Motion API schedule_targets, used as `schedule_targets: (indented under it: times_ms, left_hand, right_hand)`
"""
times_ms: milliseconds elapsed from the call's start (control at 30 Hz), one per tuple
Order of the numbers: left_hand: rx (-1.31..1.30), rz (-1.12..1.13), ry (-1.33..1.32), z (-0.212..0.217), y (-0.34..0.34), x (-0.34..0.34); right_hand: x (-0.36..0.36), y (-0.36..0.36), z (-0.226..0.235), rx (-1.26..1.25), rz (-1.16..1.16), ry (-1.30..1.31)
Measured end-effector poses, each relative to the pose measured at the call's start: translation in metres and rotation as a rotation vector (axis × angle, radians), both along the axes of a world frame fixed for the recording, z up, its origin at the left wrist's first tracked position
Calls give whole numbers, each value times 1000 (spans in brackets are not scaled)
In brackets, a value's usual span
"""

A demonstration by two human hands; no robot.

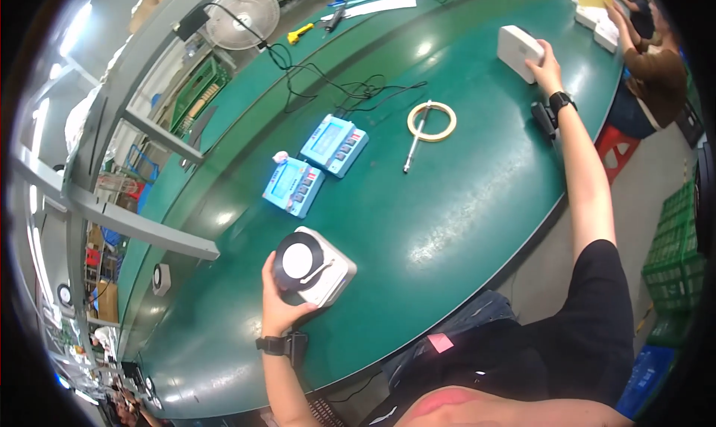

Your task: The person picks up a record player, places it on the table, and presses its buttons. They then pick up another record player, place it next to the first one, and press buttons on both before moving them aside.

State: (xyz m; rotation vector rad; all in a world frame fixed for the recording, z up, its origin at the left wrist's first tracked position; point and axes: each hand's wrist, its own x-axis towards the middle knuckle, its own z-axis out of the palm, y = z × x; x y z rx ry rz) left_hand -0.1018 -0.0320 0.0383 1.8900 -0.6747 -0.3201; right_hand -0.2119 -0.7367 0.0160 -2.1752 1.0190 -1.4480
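At the near left of the green worktop point(462, 203), the left hand point(280, 311) grips a white player point(326, 279), its fingers point(268, 272) clamped round the side by the black disc point(297, 261) and its thumb at the near edge; whether the player is lifted, I cannot tell. The step in hand looks like handling two units at once, one per hand; moving either calls for a secure hold, with the player's thin arm point(316, 272) left untouched. Farther off, two blue meters point(293, 187) sit close together, a small pinkish lump point(280, 158) on the nearer one. To their right, a silver rod point(412, 147) lies across a yellowish tape roll point(452, 123). At the far right, the right hand point(548, 70) has its fingers clamped on a white box point(514, 52), held tilted.

Light glares off the glossy surface, and black cables point(365, 93) tangle behind the meters. A grey frame point(160, 229) runs along the left; past the right edge stand green crates point(675, 248) and a red stool point(615, 152), with a co-worker point(660, 73) beyond. Farther still lie a yellow tool point(300, 33) and white paper point(384, 3), a round fan point(242, 18) at far left.
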Motion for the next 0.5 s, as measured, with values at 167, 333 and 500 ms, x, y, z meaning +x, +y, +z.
schedule_targets:
  times_ms: [167,333,500]
  left_hand:
    - [123,32,56,18,-45,-9]
    - [246,-2,-91,14,-69,17]
    - [-176,-139,103,-21,-59,47]
  right_hand:
    - [44,30,22,-273,-254,121]
    - [80,215,65,195,852,-120]
    - [80,345,45,876,1444,-15]
